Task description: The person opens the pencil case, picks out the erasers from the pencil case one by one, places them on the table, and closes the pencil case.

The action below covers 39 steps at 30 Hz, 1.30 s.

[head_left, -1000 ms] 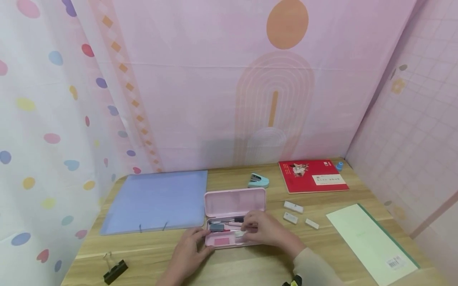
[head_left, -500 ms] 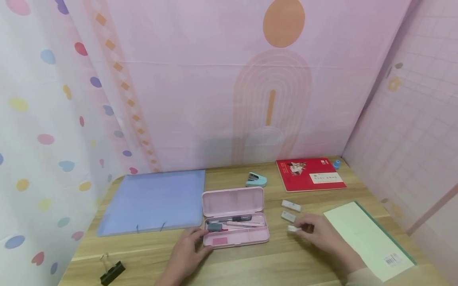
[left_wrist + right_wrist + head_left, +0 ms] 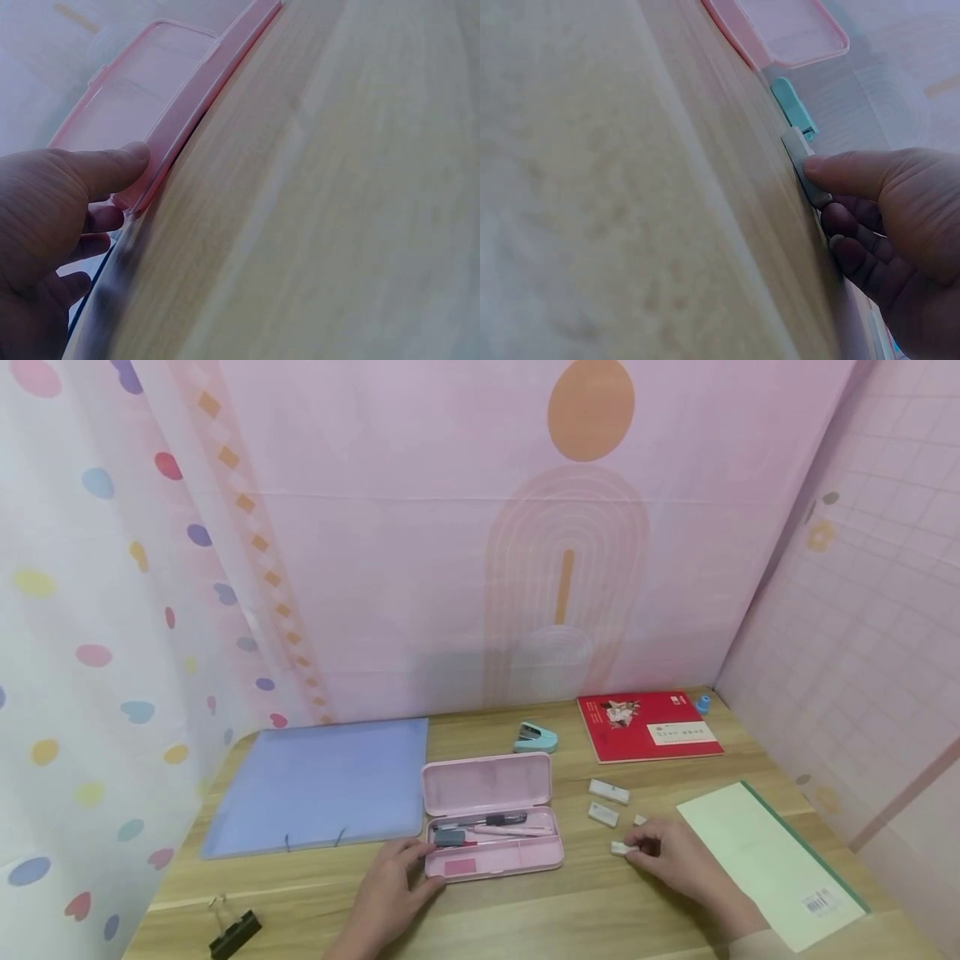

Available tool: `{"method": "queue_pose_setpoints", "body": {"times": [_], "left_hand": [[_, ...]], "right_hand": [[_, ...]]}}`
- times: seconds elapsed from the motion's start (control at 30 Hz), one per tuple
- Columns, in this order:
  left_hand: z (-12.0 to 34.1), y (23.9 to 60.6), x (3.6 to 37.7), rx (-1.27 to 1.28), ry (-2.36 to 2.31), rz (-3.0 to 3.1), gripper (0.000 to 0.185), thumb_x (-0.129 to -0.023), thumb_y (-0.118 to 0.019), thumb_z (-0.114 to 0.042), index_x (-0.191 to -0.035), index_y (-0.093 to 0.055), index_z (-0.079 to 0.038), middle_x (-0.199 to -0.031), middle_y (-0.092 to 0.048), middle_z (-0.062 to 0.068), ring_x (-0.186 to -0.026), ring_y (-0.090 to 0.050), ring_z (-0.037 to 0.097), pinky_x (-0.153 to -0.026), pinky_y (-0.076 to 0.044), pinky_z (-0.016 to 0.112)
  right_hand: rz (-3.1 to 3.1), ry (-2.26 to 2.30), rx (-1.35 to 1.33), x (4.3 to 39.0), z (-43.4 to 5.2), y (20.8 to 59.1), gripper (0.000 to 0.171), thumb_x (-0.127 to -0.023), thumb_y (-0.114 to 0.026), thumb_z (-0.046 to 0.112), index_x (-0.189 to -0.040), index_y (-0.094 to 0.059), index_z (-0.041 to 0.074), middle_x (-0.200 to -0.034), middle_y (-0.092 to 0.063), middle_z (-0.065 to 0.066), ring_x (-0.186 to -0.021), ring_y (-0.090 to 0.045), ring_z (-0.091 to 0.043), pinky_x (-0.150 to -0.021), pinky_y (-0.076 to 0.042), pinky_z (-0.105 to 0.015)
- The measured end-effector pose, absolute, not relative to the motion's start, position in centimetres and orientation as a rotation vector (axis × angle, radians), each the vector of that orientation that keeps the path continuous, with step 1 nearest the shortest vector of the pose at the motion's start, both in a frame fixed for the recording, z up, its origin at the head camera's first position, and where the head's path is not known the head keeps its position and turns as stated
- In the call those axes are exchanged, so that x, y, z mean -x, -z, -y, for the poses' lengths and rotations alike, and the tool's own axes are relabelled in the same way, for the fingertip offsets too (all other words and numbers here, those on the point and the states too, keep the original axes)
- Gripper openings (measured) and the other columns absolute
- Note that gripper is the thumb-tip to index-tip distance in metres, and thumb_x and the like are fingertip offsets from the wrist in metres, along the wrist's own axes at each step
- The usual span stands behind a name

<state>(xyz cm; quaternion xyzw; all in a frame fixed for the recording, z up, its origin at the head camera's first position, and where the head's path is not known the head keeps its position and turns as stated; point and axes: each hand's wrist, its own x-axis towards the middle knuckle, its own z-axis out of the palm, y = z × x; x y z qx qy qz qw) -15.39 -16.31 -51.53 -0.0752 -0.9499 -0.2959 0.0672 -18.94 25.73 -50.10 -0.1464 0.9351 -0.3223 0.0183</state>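
Pinched narrowly between the thumb and fingers of our right hand (image 3: 675, 858) is one white block (image 3: 619, 848). Our left hand (image 3: 393, 883) holds the left front corner of the pink pencil case (image 3: 540, 856), thumb against the front wall. The held block is small, oblong and flat-faced, located right of the case; we cannot tell whether it touches the wooden tabletop (image 3: 517, 918). Nearest us, we count one black binder clip (image 3: 236, 935) at left and one pale green notebook (image 3: 765, 860) at right. Inside the case, lid raised, we count one pink rectangle (image 3: 460, 866) in front; behind it, one grey block (image 3: 450, 837), one pink pen (image 3: 510, 831) and one black-gripped pen (image 3: 506, 819). Beyond our right hand: one partly hidden white piece (image 3: 640, 820), then two larger white blocks (image 3: 603, 814), lying apart. Farther: one blue folder (image 3: 322, 785), one mint stapler (image 3: 535, 739), one red booklet (image 3: 630, 735), one small blue object (image 3: 702, 705).
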Motion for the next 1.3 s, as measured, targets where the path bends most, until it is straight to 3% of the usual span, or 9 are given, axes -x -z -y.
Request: {"method": "queue_pose_setpoints", "body": {"times": [0.37, 0.57, 0.9, 1.13, 1.3], "left_hand": [[16.4, 51.3, 15.3, 0.220, 0.923, 2.854, 0.043, -0.075, -0.082, -0.032, -0.113, -0.070, -0.013, -0.117, -0.060, 0.005, -0.111, -0.055, 0.025, -0.096, -0.047, 0.046], [16.6, 51.2, 15.3, 0.208, 0.926, 2.850, 0.044, -0.075, -0.082, -0.031, -0.113, -0.070, -0.013, -0.117, -0.060, 0.004, -0.112, -0.054, 0.025, -0.097, -0.046, 0.046], [16.6, 51.4, 15.3, 0.254, 0.930, 2.806, 0.042, -0.075, -0.082, -0.031, -0.111, -0.071, -0.014, -0.114, -0.061, 0.001, -0.110, -0.055, 0.022, -0.096, -0.047, 0.044], [16.6, 51.6, 15.2, 0.274, 0.947, 2.790, 0.043, -0.074, -0.082, -0.031, -0.112, -0.070, -0.013, -0.115, -0.061, 0.002, -0.112, -0.054, 0.022, -0.097, -0.047, 0.044], [16.7, 51.7, 15.2, 0.273, 0.940, 2.794, 0.043, -0.075, -0.082, -0.031, -0.112, -0.070, -0.014, -0.116, -0.061, 0.002, -0.112, -0.054, 0.023, -0.097, -0.047, 0.044]], "right_hand": [[-2.906, 1.140, 0.398, 18.7, -23.4, 47.5, 0.018, -0.081, -0.078, 0.019, -0.099, -0.074, 0.020, -0.078, -0.059, 0.011, -0.072, -0.054, -0.010, -0.059, -0.050, -0.022], [-2.860, 1.088, 0.743, 20.0, -17.3, 46.0, 0.020, -0.084, -0.075, 0.020, -0.104, -0.074, 0.017, -0.085, -0.063, 0.013, -0.076, -0.055, -0.006, -0.062, -0.051, -0.022], [-2.790, 0.981, 1.019, 21.6, -6.3, 47.6, 0.019, -0.086, -0.072, 0.029, -0.101, -0.074, 0.018, -0.087, -0.066, 0.011, -0.078, -0.057, -0.003, -0.071, -0.050, -0.021], [-2.758, 0.964, 0.902, 22.3, -3.7, 48.8, 0.026, -0.085, -0.073, 0.032, -0.107, -0.074, 0.017, -0.081, -0.060, 0.016, -0.071, -0.051, -0.002, -0.064, -0.046, -0.019], [-2.795, 0.890, 0.961, 22.5, -3.3, 49.2, 0.025, -0.084, -0.074, 0.031, -0.106, -0.075, 0.019, -0.085, -0.062, 0.015, -0.071, -0.050, -0.002, -0.065, -0.045, -0.019]]}}
